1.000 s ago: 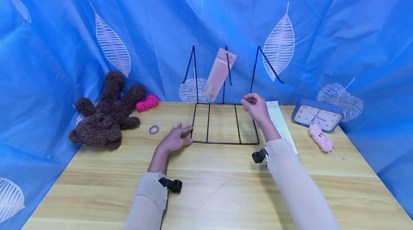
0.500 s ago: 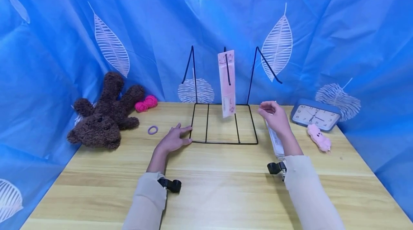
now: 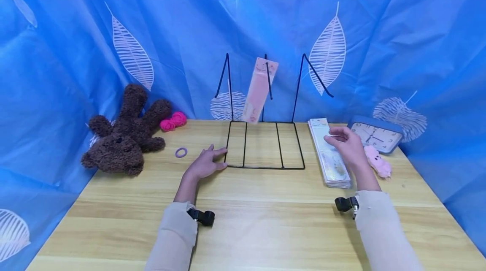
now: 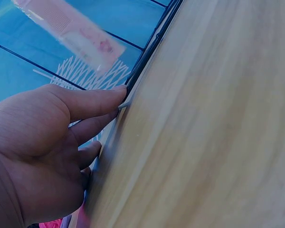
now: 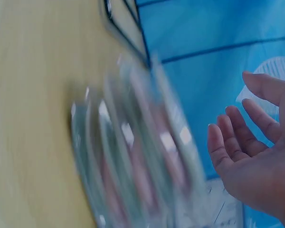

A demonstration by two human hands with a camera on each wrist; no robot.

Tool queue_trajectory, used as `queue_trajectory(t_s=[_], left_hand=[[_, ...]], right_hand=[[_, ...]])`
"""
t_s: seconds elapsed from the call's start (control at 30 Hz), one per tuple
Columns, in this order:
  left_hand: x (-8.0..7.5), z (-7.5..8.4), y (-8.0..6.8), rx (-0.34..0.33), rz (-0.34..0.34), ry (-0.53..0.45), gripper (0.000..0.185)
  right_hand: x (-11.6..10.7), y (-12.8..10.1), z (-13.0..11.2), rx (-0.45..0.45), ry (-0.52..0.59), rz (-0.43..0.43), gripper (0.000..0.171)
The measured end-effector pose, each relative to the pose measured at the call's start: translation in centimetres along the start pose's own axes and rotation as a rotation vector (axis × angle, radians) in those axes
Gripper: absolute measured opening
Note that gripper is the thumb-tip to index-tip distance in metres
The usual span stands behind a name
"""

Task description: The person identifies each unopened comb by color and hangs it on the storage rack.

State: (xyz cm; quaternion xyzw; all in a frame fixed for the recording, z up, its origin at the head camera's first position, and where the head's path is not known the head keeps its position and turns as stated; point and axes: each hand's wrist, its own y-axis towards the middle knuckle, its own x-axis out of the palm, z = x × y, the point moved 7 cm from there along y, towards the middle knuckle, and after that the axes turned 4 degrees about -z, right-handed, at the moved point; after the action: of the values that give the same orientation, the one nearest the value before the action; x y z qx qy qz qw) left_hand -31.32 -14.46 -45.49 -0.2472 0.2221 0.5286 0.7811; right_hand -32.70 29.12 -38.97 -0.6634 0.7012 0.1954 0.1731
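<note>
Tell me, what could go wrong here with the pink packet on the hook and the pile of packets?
The pink packet hangs tilted on the middle hook of the wire rack, so it might slip off if the rack gets bumped. Only the left hand touches the rack's corner, so the light rack could slide or tip. The right hand hovers open over the stack of packets; the slippery wrappers might fan out or slide when one is picked.
</note>
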Motion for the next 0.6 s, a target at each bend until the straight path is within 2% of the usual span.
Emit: queue_trajectory(t_s=[0.27, 0.6], left_hand=[[0.0, 0.0, 0.0, -0.011, 0.002, 0.006, 0.057], [0.0, -0.2, 0.2, -0.025, 0.007, 0.0, 0.057]], right_hand=[[-1.6, 0.2, 3.4, 0.094, -0.036, -0.038, 0.075], [-0.9, 0.7, 6.1, 0.151, -0.025, -0.162, 0.08]])
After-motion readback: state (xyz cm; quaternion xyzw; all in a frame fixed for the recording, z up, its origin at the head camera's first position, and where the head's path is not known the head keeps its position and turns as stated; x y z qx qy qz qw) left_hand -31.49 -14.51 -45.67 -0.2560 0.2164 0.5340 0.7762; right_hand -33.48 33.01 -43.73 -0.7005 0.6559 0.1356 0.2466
